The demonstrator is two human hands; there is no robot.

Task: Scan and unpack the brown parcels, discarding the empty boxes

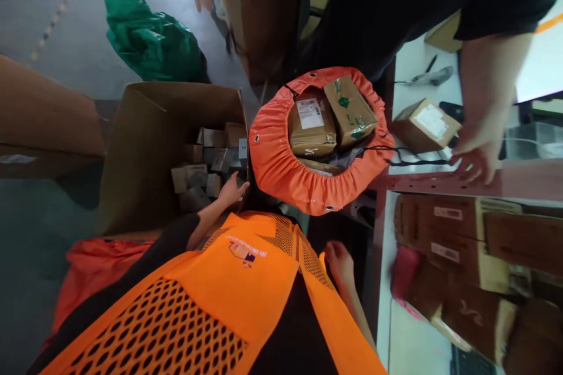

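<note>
My left hand [233, 190] reaches over the near right corner of a large open carton [141, 146], fingers apart, close to its wall and the small boxes [193, 176] inside. Nothing shows in its grasp. Low beside my orange mesh vest [264, 269], my right hand [341, 261] has loosely curled fingers, with no object visible in them. Ahead stands an orange sack [281, 179] with a gathered rim, eyelets and a black cord. Inside it lie a brown parcel with a white label [312, 129] and a taped box with green print [349, 108].
A co-worker in black [365, 6] stands opposite, arms reaching to both sides. One table bears a labelled box [424, 126]; several brown parcels [453, 234] lie nearer on the right. A green bag [153, 47], another carton [44, 111] and red-orange fabric [97, 263] are on the left.
</note>
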